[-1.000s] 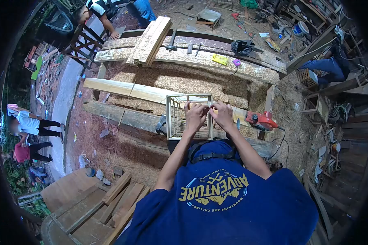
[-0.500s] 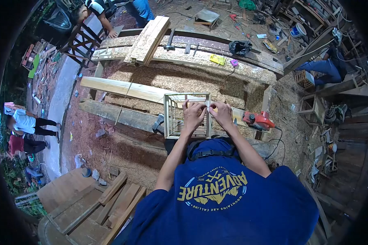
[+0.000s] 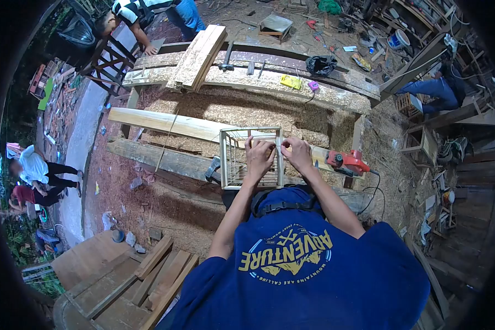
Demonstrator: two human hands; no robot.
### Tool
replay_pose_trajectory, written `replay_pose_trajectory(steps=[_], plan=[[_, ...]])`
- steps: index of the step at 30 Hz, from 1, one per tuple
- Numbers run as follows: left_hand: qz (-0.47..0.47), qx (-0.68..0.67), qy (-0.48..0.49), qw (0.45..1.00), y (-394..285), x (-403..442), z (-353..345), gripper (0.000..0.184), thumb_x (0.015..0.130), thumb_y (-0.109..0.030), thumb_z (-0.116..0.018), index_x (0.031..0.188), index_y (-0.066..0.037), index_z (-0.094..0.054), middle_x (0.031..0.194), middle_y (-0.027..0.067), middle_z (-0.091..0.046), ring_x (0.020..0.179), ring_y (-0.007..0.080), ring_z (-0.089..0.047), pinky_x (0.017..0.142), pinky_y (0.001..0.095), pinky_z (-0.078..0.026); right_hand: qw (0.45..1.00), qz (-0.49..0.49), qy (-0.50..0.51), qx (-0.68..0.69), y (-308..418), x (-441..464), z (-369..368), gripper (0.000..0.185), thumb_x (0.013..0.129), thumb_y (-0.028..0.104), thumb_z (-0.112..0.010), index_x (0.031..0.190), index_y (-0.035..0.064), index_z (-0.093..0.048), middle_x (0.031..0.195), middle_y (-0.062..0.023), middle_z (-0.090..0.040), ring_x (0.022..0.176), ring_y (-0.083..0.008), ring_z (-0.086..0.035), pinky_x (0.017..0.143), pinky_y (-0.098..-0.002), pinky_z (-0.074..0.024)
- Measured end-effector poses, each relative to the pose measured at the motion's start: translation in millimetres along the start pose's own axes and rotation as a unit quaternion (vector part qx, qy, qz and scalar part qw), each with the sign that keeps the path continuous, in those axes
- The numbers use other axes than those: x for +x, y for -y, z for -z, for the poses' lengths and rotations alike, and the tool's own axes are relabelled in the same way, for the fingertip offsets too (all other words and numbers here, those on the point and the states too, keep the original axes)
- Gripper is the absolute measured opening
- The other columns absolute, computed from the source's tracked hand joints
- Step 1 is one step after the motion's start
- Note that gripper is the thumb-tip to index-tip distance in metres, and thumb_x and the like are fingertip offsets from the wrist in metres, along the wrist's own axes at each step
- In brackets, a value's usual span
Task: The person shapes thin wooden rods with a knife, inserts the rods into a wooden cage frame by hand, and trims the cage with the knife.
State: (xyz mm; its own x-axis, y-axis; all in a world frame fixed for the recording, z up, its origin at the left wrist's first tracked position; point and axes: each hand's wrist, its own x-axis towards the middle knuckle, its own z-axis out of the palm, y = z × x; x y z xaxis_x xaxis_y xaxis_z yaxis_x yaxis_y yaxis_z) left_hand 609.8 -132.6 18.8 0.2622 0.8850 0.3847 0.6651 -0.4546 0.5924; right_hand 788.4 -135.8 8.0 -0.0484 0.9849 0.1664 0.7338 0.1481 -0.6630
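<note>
A small wooden cage (image 3: 224, 162) with thin bars stands in front of me, by my lap. My left hand (image 3: 259, 159) reaches over its open-looking frame, fingertips pinched together at the right-hand side. My right hand (image 3: 298, 155) comes from the right and pinches at the same rail, its fingertips close to the left ones. Between the fingers there is a small pale bit, too small to name. Just left of the cage lies a hammer (image 3: 213, 168) with a dark head. The cage's lower right part is partly hidden by my hands.
A red power planer (image 3: 346, 161) with a cord rests at the right on a plank. Across the far bench (image 3: 247, 75) lie stacked boards (image 3: 201, 58), a hammer (image 3: 227, 58), a yellow item (image 3: 291, 82) and a black bag (image 3: 321, 65). Several people are around; one (image 3: 140, 25) leans at the far left.
My hands stay at the cage's right rail with almost no shift. The people at the left have changed posture slightly, and the view has moved a little.
</note>
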Motion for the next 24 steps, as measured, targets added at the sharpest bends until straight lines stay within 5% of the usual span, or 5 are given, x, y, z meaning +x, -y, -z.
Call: replay_pose_trajectory(steps=[16, 24], plan=[[0.023, 0.007, -0.009, 1.0, -6, 3, -3, 0.012, 0.086, -0.027, -0.072, 0.089, -0.016, -0.076, 0.086, 0.0, -0.073, 0.092, 0.0185, -0.063, 0.109, 0.0436, -0.029, 0.997, -0.039, -0.037, -0.062, 20, -4, -4, 0.018, 0.079, 0.026, -0.07, 0.079, 0.0087, -0.067, 0.082, -0.011, -0.067, 0.08, -0.0322, -0.067, 0.073, -0.0466, -0.0489], [0.041, -0.002, 0.033, 0.999, -2, 2, -1, 0.01, 0.084, -0.02, -0.071, 0.092, -0.014, -0.074, 0.092, 0.0008, -0.073, 0.095, 0.0188, -0.064, 0.111, 0.0444, -0.025, 0.99, -0.106, -0.049, -0.073, 33, -5, -21, 0.02, 0.082, 0.025, -0.067, 0.084, 0.0055, -0.064, 0.086, -0.0151, -0.066, 0.08, -0.0353, -0.066, 0.07, -0.0494, -0.0503]])
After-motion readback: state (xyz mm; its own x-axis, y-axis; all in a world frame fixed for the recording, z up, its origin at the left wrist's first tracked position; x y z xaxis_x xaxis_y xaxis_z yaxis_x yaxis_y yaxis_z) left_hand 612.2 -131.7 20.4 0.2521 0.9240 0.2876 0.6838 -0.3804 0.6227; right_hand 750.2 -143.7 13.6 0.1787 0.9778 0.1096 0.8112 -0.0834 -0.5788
